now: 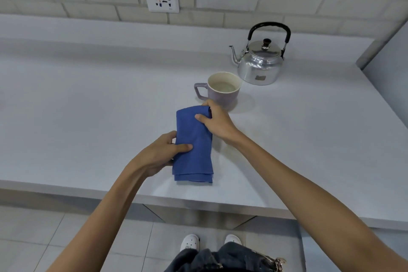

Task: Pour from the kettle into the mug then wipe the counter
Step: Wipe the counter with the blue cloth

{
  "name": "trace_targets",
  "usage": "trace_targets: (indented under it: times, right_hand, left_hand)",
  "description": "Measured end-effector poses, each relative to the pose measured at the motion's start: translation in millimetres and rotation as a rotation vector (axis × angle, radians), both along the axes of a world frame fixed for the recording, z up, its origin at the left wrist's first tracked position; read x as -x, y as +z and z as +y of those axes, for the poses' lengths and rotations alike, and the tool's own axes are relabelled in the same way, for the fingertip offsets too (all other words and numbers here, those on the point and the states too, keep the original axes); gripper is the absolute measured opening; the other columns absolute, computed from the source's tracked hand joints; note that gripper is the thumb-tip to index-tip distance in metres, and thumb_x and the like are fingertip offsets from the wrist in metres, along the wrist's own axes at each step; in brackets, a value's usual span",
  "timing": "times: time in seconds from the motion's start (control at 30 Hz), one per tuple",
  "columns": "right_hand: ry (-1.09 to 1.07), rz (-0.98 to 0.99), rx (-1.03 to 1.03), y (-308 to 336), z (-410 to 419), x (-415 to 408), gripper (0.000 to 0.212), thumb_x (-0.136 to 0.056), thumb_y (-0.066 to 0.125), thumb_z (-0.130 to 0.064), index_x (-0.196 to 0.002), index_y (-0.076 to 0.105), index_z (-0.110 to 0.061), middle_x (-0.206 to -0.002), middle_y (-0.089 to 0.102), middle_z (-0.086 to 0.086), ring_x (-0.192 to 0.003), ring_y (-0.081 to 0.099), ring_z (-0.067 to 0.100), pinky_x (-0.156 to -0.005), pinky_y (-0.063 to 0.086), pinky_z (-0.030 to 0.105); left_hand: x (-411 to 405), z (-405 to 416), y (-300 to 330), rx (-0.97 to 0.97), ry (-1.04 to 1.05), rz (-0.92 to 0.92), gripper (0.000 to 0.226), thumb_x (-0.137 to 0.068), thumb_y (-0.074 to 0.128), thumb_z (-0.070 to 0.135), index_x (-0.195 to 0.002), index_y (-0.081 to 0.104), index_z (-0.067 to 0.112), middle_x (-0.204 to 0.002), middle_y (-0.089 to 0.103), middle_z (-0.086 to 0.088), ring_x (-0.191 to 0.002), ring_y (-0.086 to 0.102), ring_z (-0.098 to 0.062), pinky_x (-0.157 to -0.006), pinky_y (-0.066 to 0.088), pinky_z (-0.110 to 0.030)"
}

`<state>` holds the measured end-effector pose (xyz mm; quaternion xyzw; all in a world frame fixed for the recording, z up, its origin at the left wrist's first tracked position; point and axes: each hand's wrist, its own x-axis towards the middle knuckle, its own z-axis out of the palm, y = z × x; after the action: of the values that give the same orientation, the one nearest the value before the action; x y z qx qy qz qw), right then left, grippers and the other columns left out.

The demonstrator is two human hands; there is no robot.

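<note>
A folded blue cloth is held over the grey counter near its front edge. My left hand pinches the cloth's left side with the thumb on top. My right hand grips its upper right corner. Just beyond the right hand stands a lilac mug with liquid inside, handle pointing left. A shiny metal kettle with a black handle sits upright behind the mug to the right, spout pointing left.
A brick-pattern wall with a white socket plate rises behind a raised ledge at the counter's back. A grey panel bounds the counter on the right. Tiled floor and white shoes show below the counter's front edge.
</note>
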<state>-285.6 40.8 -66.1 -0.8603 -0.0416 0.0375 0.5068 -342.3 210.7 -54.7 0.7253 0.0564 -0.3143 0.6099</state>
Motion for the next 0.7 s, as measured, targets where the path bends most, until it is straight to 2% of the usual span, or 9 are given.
trace_targets:
  times: [0.07, 0.13, 0.2, 0.27, 0.37, 0.43, 0.53, 0.6, 0.7]
  right_hand:
    - [-0.012, 0.020, 0.063, -3.7, -10.5, 4.6, 0.019, -0.093, 0.057, -0.013, -0.105, 0.050, 0.000, -0.097, 0.058, 0.017, -0.084, 0.051, 0.018, -0.065, 0.040, 0.022]
    - [-0.019, 0.040, 0.140, -13.3, -15.3, 10.4, 0.019, -0.093, 0.056, -0.012, -0.107, 0.049, -0.001, -0.099, 0.059, 0.018, -0.087, 0.053, 0.023, -0.069, 0.041, 0.027]
    - [-0.042, 0.004, 0.292, -23.4, -13.3, 16.3, 0.022, -0.093, 0.057, -0.014, -0.110, 0.047, -0.003, -0.108, 0.055, 0.014, -0.099, 0.051, 0.027, -0.080, 0.041, 0.031]
    - [-0.117, -0.124, 0.565, -32.2, -7.1, 20.4, 0.034, -0.092, 0.059, -0.020, -0.120, 0.046, -0.007, -0.119, 0.050, 0.012, -0.110, 0.043, 0.029, -0.089, 0.040, 0.034]
    - [-0.182, -0.281, 0.687, -34.4, 11.3, 26.8, 0.047, -0.090, 0.057, -0.016, -0.133, 0.040, -0.008, -0.136, 0.040, 0.013, -0.120, 0.038, 0.030, -0.093, 0.038, 0.034]
    - [-0.117, -0.276, 0.650, -38.3, 28.2, 33.1, 0.052, -0.093, 0.052, -0.017, -0.140, 0.033, -0.003, -0.148, 0.031, 0.017, -0.131, 0.032, 0.033, -0.104, 0.032, 0.037]
    - [-0.017, -0.144, 0.639, -51.7, 49.3, 45.8, 0.059, -0.102, 0.037, -0.024, -0.150, 0.013, 0.000, -0.160, 0.012, 0.018, -0.148, 0.009, 0.031, -0.121, 0.007, 0.040]
    - [-0.010, -0.112, 0.701, -61.3, 52.5, 52.6, 0.057, -0.104, 0.024, -0.027, -0.151, 0.006, -0.001, -0.162, 0.003, 0.017, -0.150, 0.000, 0.029, -0.120, -0.007, 0.039]
    - [0.005, -0.152, 0.762, -66.8, 45.9, 61.9, 0.056, -0.104, 0.018, -0.030, -0.151, 0.004, -0.003, -0.162, 0.002, 0.014, -0.150, -0.003, 0.025, -0.119, -0.011, 0.037]
  left_hand:
    - [0.8, -10.2, -5.5, 0.019, -0.031, 0.076, 0.028, -0.089, 0.064, 0.019, -0.115, 0.056, 0.023, -0.114, 0.068, 0.002, -0.093, 0.068, -0.013, -0.067, 0.057, -0.025]
    - [3.2, -19.0, -12.1, -0.104, -0.053, 0.087, 0.035, -0.089, 0.064, 0.022, -0.120, 0.051, 0.014, -0.117, 0.064, -0.005, -0.098, 0.065, -0.019, -0.077, 0.056, -0.033]
    - [3.5, -22.5, -17.1, -0.423, -0.114, -0.049, 0.037, -0.089, 0.062, 0.033, -0.116, 0.050, 0.011, -0.107, 0.062, -0.005, -0.094, 0.063, -0.024, -0.081, 0.054, -0.037]
    - [2.6, -22.4, -18.1, -0.756, -0.140, -0.236, 0.040, -0.091, 0.054, 0.045, -0.108, 0.055, 0.009, -0.097, 0.062, -0.005, -0.086, 0.063, -0.026, -0.076, 0.052, -0.037]
    - [-0.5, -17.2, -18.0, -1.020, -0.050, -0.463, 0.042, -0.094, 0.045, 0.045, -0.099, 0.063, 0.007, -0.089, 0.066, -0.008, -0.075, 0.059, -0.028, -0.065, 0.045, -0.036]
    - [-4.4, -14.3, -19.6, -1.037, 0.010, -0.581, 0.037, -0.096, 0.044, 0.039, -0.100, 0.063, 0.007, -0.094, 0.067, -0.012, -0.076, 0.056, -0.030, -0.064, 0.039, -0.034]
    - [-9.2, -13.5, -23.5, -0.914, 0.028, -0.694, 0.029, -0.098, 0.043, 0.026, -0.113, 0.059, 0.006, -0.111, 0.063, -0.016, -0.097, 0.057, -0.032, -0.071, 0.044, -0.040]
    - [-10.6, -14.9, -29.1, -0.873, -0.018, -0.741, 0.030, -0.098, 0.043, 0.019, -0.122, 0.055, 0.004, -0.123, 0.058, -0.018, -0.112, 0.051, -0.033, -0.084, 0.045, -0.044]
    - [-10.5, -20.3, -37.8, -0.837, -0.064, -0.793, 0.033, -0.099, 0.040, 0.014, -0.127, 0.051, 0.003, -0.131, 0.053, -0.018, -0.119, 0.047, -0.033, -0.093, 0.043, -0.046]
